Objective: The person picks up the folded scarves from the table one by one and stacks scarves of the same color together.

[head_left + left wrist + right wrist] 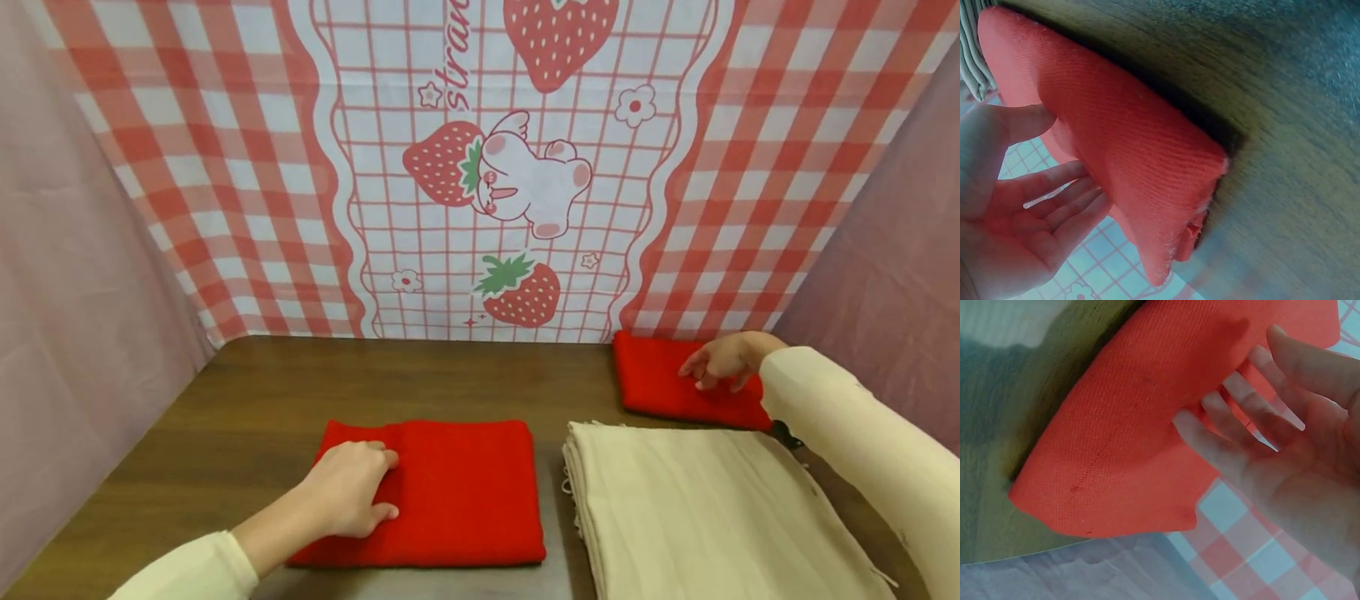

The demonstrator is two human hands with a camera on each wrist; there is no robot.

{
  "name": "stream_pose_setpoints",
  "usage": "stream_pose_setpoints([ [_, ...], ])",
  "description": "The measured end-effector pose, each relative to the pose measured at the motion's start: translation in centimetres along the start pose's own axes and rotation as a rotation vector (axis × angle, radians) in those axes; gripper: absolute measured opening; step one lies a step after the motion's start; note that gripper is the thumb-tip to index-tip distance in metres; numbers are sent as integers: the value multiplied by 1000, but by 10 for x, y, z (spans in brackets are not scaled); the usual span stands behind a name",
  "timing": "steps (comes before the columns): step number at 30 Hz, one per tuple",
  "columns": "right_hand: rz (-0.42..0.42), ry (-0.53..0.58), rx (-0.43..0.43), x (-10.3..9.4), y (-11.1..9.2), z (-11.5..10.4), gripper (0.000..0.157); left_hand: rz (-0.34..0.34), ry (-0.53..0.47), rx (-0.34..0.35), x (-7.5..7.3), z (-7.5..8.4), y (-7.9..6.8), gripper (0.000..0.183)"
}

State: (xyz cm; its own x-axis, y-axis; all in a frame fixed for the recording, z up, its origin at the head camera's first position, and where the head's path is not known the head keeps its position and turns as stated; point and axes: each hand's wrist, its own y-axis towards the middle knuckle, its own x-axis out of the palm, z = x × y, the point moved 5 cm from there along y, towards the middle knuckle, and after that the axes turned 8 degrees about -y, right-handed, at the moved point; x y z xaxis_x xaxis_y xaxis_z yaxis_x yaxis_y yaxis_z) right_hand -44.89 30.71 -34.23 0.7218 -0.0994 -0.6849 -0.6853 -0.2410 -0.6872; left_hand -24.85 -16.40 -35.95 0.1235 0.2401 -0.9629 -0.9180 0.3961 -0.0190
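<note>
A folded red knit cloth (465, 492) lies flat at the front middle of the table. On its left part rests my left hand (348, 487), thumb and fingers spread apart and touching the fabric; the left wrist view shows the fingertips (1099, 187) against the red knit. A second folded red cloth (652, 375) sits at the back right. Over it is my right hand (723, 362), its fingers loosely bent. In the right wrist view the fingertips (1186, 419) are at the cloth's surface, with nothing gripped; whether they all touch, I cannot tell.
A folded cream cloth (697, 508) with a fringed edge lies at the front right, beside the front red cloth. The brown wooden table (420, 375) ends at a strawberry-print checked curtain (517, 200). Pink drapes (82, 275) hang at both sides.
</note>
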Motion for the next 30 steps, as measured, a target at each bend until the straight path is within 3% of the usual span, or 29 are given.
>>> stream_pose_setpoints([
  [10,-28,20,-24,-3,3,-10,52,16,-3,13,-1,-5,-7,47],
  [17,-30,18,-22,1,2,-12,54,19,2,12,0,-1,1,45],
  [25,-35,-39,-39,4,5,-28,70,17,15,5,0,1,3,44],
  [30,-47,-75,-55,4,10,-38,72,-5,17,-26,1,-1,2,46],
])
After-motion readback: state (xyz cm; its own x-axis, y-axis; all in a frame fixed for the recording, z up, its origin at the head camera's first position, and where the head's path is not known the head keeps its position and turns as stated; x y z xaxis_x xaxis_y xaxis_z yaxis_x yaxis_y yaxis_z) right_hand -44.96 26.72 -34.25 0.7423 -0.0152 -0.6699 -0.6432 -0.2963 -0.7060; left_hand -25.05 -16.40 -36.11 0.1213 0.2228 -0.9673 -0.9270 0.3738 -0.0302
